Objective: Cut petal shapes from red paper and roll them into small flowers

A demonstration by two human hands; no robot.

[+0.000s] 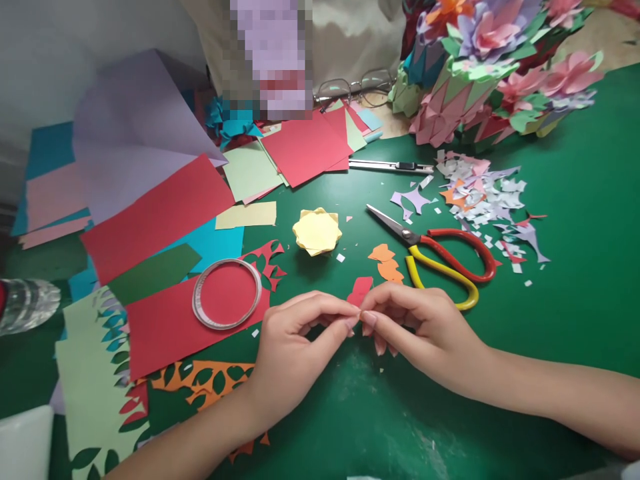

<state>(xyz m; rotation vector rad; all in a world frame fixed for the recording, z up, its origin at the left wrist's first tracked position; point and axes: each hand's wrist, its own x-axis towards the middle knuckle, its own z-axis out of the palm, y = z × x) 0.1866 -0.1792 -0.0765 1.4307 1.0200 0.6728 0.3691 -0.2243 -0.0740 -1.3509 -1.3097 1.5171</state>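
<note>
My left hand (305,353) and my right hand (427,323) meet fingertip to fingertip over the green table, each in a pinch. What lies between the fingers is too small or hidden to make out. Directly behind the fingertips are red paper pieces (361,291), partly covered by my hands. A few orange paper petals (384,261) sit just beyond. Scissors (443,257) with one red and one yellow handle lie open past my right hand. A pale yellow folded paper form (317,231) stands beyond my left hand.
At left, a tape roll (202,315) rests on red paper (165,333) among coloured sheets. Orange cut-out scraps (200,380) lie by my left forearm. A utility knife (390,165), a scrap heap (487,193), eyeglasses (355,88) and paper flowers (495,40) are farther back.
</note>
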